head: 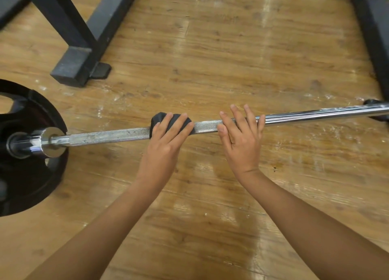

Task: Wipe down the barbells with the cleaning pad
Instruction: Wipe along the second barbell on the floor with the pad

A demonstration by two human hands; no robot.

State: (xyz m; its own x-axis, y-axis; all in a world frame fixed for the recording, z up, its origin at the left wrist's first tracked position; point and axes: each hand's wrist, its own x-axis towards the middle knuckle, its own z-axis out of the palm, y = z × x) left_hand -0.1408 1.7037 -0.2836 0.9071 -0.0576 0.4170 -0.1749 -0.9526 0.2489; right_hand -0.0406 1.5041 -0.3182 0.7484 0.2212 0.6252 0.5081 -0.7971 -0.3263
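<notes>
1. Your left hand [166, 136] lay with fingers nearly straight over the black cleaning pad [156, 118], pressing it onto the barbell [109, 135] at its knurled stretch.
2. Your right hand [242, 136] rested flat-fingered on the bar just beside it, at the knurl's right edge.
3. Leftward, bare knurling ran to the weight plate [31, 174]; rightward, smooth shaft ran out of view.
</notes>
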